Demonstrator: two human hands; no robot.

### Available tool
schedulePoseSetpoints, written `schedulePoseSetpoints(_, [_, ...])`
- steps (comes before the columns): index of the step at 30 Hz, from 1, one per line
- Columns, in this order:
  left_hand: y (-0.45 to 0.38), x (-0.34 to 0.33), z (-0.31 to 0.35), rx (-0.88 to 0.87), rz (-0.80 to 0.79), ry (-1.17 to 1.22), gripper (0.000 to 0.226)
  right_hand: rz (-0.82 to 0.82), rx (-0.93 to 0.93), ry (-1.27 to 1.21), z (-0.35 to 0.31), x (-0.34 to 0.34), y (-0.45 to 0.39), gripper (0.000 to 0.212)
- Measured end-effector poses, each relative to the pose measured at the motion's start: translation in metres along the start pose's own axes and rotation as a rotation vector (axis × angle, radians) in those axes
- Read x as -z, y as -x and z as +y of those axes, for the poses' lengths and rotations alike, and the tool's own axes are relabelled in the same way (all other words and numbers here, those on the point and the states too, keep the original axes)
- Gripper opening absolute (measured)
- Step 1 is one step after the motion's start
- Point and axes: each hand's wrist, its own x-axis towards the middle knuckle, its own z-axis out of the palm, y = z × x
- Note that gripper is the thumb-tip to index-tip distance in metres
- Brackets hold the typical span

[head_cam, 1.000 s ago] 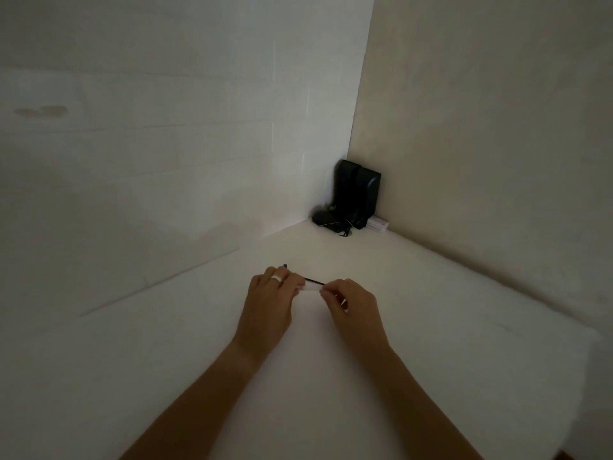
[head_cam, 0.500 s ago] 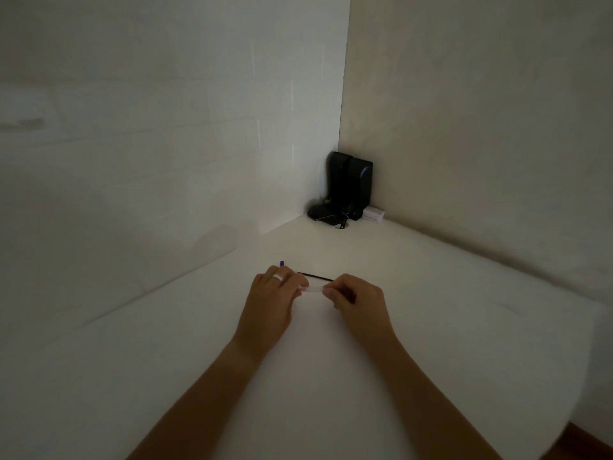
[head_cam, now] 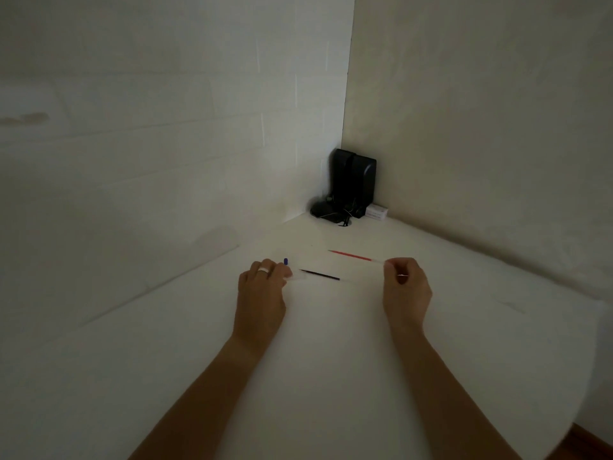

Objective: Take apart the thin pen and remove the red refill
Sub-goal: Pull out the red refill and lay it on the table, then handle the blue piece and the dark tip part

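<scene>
My right hand (head_cam: 406,288) pinches one end of the red refill (head_cam: 350,256), which sticks out to the left, free in the air above the white table (head_cam: 331,360). A small shiny piece shows between that hand's fingers. My left hand (head_cam: 262,288), with a ring on one finger, is closed on a thin clear pen barrel (head_cam: 296,277), barely visible against the table. A small blue end (head_cam: 286,261) peeks out just beyond its fingers. A thin black refill (head_cam: 320,275) lies on the table between my hands.
Two black box-shaped devices (head_cam: 354,180) with cables and a small white box (head_cam: 376,212) stand in the far corner where the two walls meet. The table's rounded edge (head_cam: 583,410) runs down the right side.
My hands were together on the pen; my right hand has pulled away to the right, drawing the red refill out of the barrel. My left hand stayed put.
</scene>
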Motion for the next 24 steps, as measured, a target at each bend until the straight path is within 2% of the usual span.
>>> schedulePoseSetpoints(6, [0.001,-0.009,0.003,-0.18,-0.102,0.087,0.02,-0.047,0.033,0.176,-0.001,-0.029,-0.014,0.01])
schedulePoseSetpoints(9, [0.002,-0.009,0.002,-0.194,-0.1,0.101,0.018,-0.151,0.077,0.374,-0.003,-0.041,-0.021,0.01])
schedulePoseSetpoints(13, [0.002,-0.009,0.001,-0.149,-0.085,0.105,0.018,-0.243,0.146,0.576,0.003,-0.047,-0.02,0.014])
schedulePoseSetpoints(16, [0.0,-0.01,0.0,-0.091,-0.063,0.082,0.02,-0.219,0.377,0.559,0.003,-0.051,-0.01,0.012])
schedulePoseSetpoints(19, [-0.002,-0.011,0.0,-0.025,-0.035,0.037,0.024,-0.37,0.61,0.556,-0.001,-0.06,0.001,0.016])
schedulePoseSetpoints(21, [-0.002,-0.01,-0.001,0.022,-0.014,-0.004,0.028,-0.45,0.645,0.597,-0.003,-0.065,0.006,0.016])
schedulePoseSetpoints(24, [-0.002,-0.006,-0.002,0.105,0.047,-0.078,0.035,-0.462,0.616,0.594,-0.002,-0.065,0.01,0.012])
